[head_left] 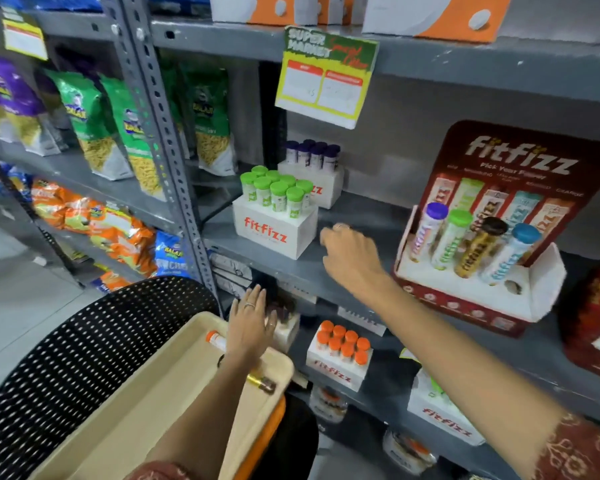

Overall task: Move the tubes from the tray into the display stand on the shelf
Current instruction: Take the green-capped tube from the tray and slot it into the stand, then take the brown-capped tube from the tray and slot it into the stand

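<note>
**Hands between tray and shelf in a shop aisle**

A shop aisle with grey metal shelving (pixel 430 60) fills the view, stocked with snack bags (pixel 94 119) on the left and tube boxes in the middle bays.

Nearest the camera, a beige tray (pixel 146 403) rests on a black perforated chair back (pixel 84 341). Two tubes lie in the tray: one with an orange cap (pixel 214 339) near the far rim, partly hidden under the left wrist, and a gold one with a brown cap (pixel 261 382) at the right edge. The left hand (pixel 252 327) hangs over the tray's far end, fingers spread and flat, holding nothing; a ring shows on one finger.

Just beyond, on the lower shelf, a white box of orange-capped tubes (pixel 342 351) stands upright.

Higher up, the right hand (pixel 350 258) reaches over the middle shelf, fingers loosely curled and blurred; nothing shows in its grip. It hovers between a white box of green-capped tubes (pixel 276 206) to its left and the red display stand (pixel 492 237) to its right.

The display stand leans back on the shelf with four tubes standing tilted in its holes: purple cap, green cap, dark brown cap and blue cap, from left to right. One hole at the front right stays open.

Furthest back, a box of purple-capped tubes (pixel 312 168) sits behind the green ones, under a yellow and green offer card (pixel 326 77).
</note>
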Demonstrator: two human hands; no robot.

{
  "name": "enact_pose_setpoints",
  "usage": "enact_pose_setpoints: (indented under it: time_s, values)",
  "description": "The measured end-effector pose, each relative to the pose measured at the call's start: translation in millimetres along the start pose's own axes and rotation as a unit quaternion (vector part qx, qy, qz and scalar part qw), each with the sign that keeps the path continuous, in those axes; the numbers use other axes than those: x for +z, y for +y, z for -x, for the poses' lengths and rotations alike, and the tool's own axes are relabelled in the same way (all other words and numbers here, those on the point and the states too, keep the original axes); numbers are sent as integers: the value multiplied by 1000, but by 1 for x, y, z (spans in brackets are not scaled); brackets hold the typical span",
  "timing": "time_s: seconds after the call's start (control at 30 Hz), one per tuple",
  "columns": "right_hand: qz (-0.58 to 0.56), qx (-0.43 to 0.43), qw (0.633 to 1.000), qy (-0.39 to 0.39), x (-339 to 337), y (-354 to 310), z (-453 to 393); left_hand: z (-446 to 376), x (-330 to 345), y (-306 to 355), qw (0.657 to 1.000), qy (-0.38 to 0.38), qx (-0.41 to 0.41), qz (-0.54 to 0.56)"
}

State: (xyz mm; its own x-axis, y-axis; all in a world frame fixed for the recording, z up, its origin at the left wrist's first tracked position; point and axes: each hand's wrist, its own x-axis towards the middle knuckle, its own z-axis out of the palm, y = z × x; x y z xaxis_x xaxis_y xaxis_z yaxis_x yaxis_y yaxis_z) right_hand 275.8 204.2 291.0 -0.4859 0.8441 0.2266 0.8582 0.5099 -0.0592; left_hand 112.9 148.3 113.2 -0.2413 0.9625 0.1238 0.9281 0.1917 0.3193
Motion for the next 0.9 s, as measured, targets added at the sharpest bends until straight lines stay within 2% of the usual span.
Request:
enact_pose_setpoints:
  time_s: [0.27,0.43,0.73,0.9]
  values:
    - [-54,-97,988,-103,104,-93,2,62,28,-97,993,-69,-90,-30]
    - [-63,-109,975,-185,171,-129,11,93,54,-133,976,-146,-152,-45]
    - [19,-114,966,-232,273,-159,24,117,91,-174,954,-236,-182,-40]
    - [125,-107,955,-245,299,-169,31,126,113,-184,943,-258,-208,22]
